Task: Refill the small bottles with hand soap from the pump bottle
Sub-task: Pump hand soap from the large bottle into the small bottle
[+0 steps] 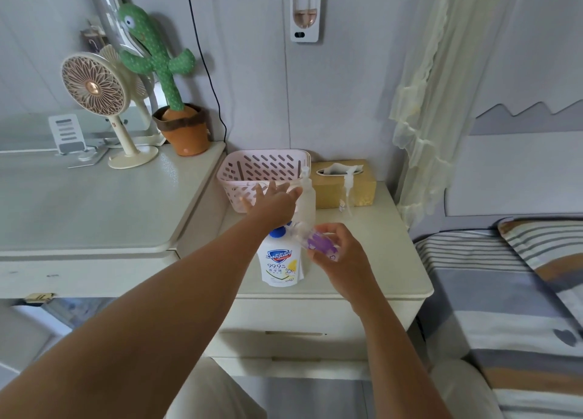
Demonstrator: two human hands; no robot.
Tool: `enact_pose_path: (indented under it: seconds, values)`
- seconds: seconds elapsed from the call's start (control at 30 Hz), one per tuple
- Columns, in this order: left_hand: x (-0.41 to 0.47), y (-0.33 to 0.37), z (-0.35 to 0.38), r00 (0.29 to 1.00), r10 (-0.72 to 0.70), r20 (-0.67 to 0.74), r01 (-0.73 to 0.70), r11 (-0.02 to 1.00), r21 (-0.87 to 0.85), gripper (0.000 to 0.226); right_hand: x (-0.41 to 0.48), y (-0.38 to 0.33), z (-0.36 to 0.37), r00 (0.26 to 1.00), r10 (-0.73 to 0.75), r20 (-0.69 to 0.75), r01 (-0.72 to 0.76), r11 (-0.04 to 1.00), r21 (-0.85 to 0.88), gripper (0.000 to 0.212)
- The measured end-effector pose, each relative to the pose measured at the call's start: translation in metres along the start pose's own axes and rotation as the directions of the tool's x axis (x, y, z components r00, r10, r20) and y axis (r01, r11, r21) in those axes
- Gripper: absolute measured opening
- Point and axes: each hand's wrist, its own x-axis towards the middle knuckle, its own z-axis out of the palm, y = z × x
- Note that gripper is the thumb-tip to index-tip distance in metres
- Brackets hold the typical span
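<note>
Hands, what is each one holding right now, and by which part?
The right hand pinches the small purple-labelled bottle around its body. The left hand is spread open, holding nothing.

Pale grey walls (347,87), cream nightstand (394,280), striped bed (492,292), sheer curtain (426,103)

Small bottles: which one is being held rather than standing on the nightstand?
The clear one with the purple label, held tilted in the right hand. The frosted one stands upright on the nightstand beside the pink basket.
</note>
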Motion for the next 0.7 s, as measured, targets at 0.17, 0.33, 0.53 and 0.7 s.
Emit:
enact_pose_path:
  seconds: [0.17,0.33,0.53,0.7]
  values:
    - [-0.002,0.006,-0.012,0.998,0.061,0.008,-0.061,0.998,0.003,0.044,-0.005,-0.006,0.001,1.0,0.023,-0.003,-0.023,0.998,0.059,0.035]
    - [-0.004,-0.004,0.0,1.0,0.014,0.002,-0.014,1.0,-0.018,0.045,-0.008,-0.002,0.004,1.0,0.023,-0.005,-0.022,0.998,0.055,0.032]
    - [-0.008,0.001,-0.005,0.999,-0.007,0.049,0.008,1.0,-0.012,0.045,-0.01,-0.003,0.006,0.999,0.041,-0.001,-0.041,0.997,0.071,0.034]
    - [-0.017,0.011,-0.021,0.998,0.029,0.061,-0.029,1.0,-0.004,0.045,-0.01,-0.01,0.007,0.999,0.037,-0.01,-0.037,0.997,0.066,0.033]
